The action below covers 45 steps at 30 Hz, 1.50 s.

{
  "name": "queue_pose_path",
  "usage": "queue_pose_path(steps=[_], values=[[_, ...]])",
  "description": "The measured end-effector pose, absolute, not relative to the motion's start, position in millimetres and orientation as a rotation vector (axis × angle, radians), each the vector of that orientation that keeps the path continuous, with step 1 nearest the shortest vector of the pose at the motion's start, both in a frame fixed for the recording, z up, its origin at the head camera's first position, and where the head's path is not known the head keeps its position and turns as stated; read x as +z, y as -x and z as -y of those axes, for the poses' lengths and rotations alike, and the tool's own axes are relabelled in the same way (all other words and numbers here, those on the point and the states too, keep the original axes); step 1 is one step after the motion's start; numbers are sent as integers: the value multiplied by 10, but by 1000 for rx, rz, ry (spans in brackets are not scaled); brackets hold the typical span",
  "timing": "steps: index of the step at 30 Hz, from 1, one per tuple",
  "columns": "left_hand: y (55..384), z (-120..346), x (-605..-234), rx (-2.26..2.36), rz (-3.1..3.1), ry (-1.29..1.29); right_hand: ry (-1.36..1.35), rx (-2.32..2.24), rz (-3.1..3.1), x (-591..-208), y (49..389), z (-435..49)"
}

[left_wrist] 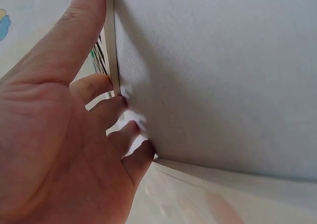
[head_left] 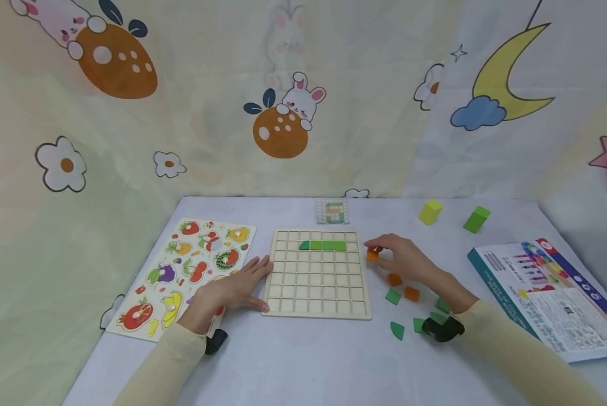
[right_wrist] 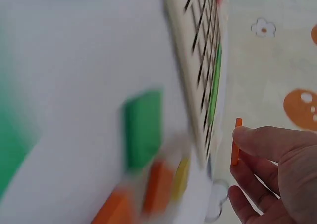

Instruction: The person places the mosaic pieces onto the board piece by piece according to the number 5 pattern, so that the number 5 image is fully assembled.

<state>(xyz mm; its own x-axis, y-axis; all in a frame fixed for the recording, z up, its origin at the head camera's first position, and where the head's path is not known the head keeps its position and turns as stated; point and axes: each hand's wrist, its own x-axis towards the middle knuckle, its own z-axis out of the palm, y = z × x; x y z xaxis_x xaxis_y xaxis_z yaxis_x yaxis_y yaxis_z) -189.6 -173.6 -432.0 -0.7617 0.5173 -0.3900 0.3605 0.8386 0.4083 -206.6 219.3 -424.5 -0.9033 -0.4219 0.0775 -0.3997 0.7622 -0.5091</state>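
A wooden grid board (head_left: 316,293) lies in the middle of the table, with a row of green pieces (head_left: 329,246) in one of its upper rows, the leftmost one rounded. My left hand (head_left: 234,286) rests along the board's left edge with fingers straight, fingertips at the edge in the left wrist view too. Just right of the board, my right hand (head_left: 402,256) pinches an orange square tile (right_wrist: 236,143) between thumb and fingers. Below that hand lie loose orange tiles (head_left: 412,294) and several green pieces (head_left: 392,296), one a quarter-round (head_left: 397,330).
A fruit puzzle board (head_left: 202,239) lies at the left, partly under the left forearm. Behind the grid board is a small pattern card (head_left: 333,212). Yellow (head_left: 430,212) and green (head_left: 476,219) blocks stand at the back right, near a printed box (head_left: 552,299).
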Motion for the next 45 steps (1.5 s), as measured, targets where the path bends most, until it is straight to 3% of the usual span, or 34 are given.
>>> queue_pose_path(steps=[10, 18, 35, 45], values=[[1890, 1732, -4337, 425, -2523, -629, 936, -839, -2813, -4293, 2343, -1182], [1881, 1741, -4318, 423, -2530, -639, 963, -739, -2854, -4375, 2414, -855], [1871, 1717, -4296, 400, -2535, -624, 934, -727, -2856, -4421, 2413, -817], [1867, 1719, -4312, 381, -2542, -604, 833, -867, -2822, -4266, 2266, -1266]])
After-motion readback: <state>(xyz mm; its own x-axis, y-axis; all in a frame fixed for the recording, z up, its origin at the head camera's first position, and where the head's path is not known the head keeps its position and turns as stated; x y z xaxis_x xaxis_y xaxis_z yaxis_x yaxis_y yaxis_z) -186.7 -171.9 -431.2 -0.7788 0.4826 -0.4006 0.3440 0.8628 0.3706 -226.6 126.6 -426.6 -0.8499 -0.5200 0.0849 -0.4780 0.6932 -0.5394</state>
